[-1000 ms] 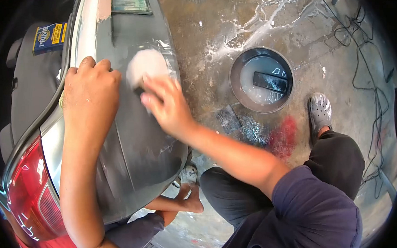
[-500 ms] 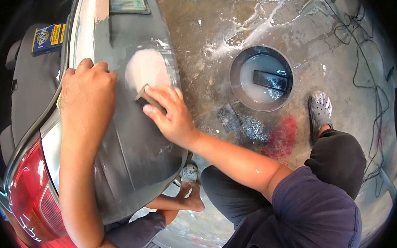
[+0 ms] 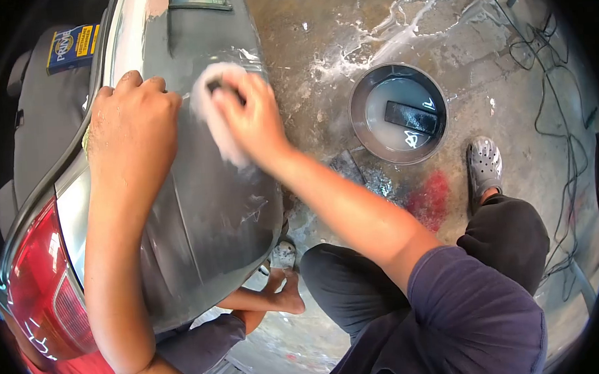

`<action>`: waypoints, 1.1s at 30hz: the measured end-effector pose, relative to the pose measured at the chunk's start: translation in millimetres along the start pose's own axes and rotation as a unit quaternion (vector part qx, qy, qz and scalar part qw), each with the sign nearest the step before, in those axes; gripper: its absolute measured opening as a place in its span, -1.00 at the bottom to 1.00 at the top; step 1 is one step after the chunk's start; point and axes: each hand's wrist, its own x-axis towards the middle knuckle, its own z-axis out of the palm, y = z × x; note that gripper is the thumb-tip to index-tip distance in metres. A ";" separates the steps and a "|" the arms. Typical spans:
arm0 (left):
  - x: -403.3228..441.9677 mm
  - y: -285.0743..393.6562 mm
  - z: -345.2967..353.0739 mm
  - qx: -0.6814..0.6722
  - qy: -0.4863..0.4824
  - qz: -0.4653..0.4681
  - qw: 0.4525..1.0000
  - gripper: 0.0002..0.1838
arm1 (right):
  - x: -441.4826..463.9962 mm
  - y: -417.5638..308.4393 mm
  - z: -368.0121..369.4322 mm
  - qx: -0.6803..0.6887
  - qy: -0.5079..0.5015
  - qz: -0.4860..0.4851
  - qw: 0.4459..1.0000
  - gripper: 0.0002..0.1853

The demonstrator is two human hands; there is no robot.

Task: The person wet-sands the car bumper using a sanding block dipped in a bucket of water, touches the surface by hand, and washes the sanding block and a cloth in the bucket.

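Note:
My right hand (image 3: 245, 115) is closed around a small dark piece of sandpaper (image 3: 213, 87), blurred by motion and mostly covered by the fingers. It presses on a pale pinkish-white patch (image 3: 209, 117) on the grey car bumper (image 3: 212, 205). My left hand (image 3: 133, 118) rests on the bodywork near the trunk opening, its fingers curled. A bit of yellow-green material (image 3: 86, 140) shows at that hand's edge; what the fingers hold is hidden.
A bucket (image 3: 358, 109) of cloudy water with a dark block (image 3: 411, 117) in it stands on the wet floor. Cables (image 3: 546, 106) lie at right. A blue-yellow box (image 3: 73, 48) sits in the trunk. Below the bumper are another person's legs (image 3: 265, 300).
My right hand has moved up across the pale patch with the sandpaper. The whitish smear now reaches lower down the bumper. My left hand stays in place.

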 end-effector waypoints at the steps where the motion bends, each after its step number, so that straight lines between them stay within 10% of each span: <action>1: 0.1 0.7 0.1 0.003 -0.004 -0.002 1.000 -0.85 | 24.3 11.4 8.5 0.023 0.032 0.052 0.998 -0.60; 11: 1.2 2.1 -0.2 -0.008 0.016 0.000 1.000 -0.87 | -34.5 -4.8 -4.6 -0.018 0.020 -0.103 0.994 -0.58; 29: 1.5 5.0 -1.4 -0.006 0.008 0.003 1.000 -0.88 | 43.8 19.1 5.3 -0.025 0.032 -0.047 0.998 -0.54; 33: 1.9 3.3 1.2 -0.011 0.002 0.002 1.000 -0.88 | -69.7 -11.2 -15.7 -0.019 -0.006 -0.085 0.996 -0.50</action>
